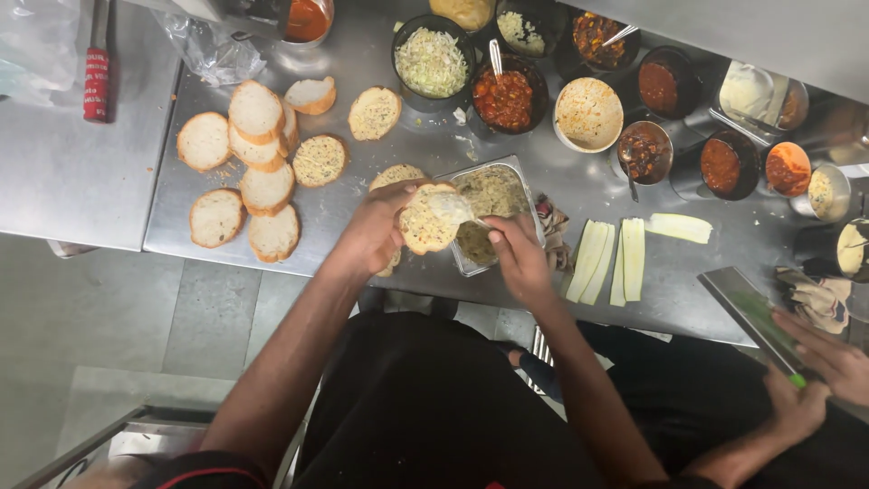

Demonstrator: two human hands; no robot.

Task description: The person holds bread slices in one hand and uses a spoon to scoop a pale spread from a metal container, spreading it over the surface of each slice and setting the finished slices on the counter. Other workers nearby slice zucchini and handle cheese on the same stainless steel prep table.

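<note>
Holding a bread slice (427, 220) over the spread tray (528, 186), my left hand (373, 231) is clamped on its crust; my right hand (518, 256) is pinching a knife (457, 207). I am judging the slice light, crumbly, best gripped by the rim.

Single head-worn view, looking steeply down from above, close over the steel counter (109, 181) edge

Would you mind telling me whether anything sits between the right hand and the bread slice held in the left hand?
Nothing visible does. The left hand holds the bread slice above the steel tray of spread, and the right hand is right beside it, its spreading tool already on the slice's top.
</note>
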